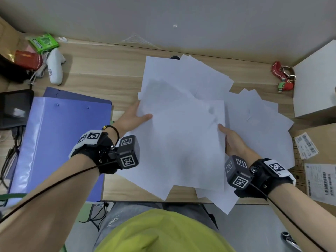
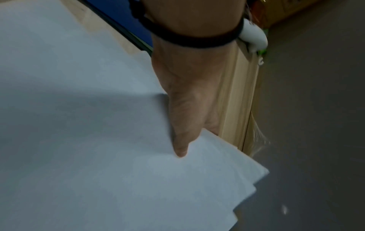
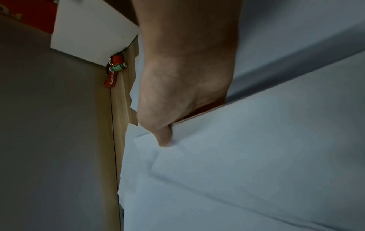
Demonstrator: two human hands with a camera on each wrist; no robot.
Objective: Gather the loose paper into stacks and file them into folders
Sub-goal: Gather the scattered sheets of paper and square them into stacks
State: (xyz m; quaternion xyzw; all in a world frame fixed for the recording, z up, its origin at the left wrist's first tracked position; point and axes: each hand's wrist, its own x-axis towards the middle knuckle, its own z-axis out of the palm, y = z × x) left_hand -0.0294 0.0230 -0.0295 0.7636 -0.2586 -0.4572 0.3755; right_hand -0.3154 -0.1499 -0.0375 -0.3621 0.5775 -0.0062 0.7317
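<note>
Paper stack (image 1: 183, 142) is pinched at its left edge by left hand (image 1: 133, 118), at its right edge by right hand (image 1: 231, 138); blue folder (image 1: 60, 140) lies left.

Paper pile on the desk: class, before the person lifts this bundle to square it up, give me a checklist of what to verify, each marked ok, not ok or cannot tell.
1. Left hand grips the bundle, thumb on top: ok.
2. Right hand grips the opposite edge: ok.
3. Bundle edges aligned: not ok; corners fan out.
4. All loose sheets gathered: not ok; many lie spread on the desk.
5. Folder within reach at the left: ok.
6. Folder open: cannot tell.
</note>
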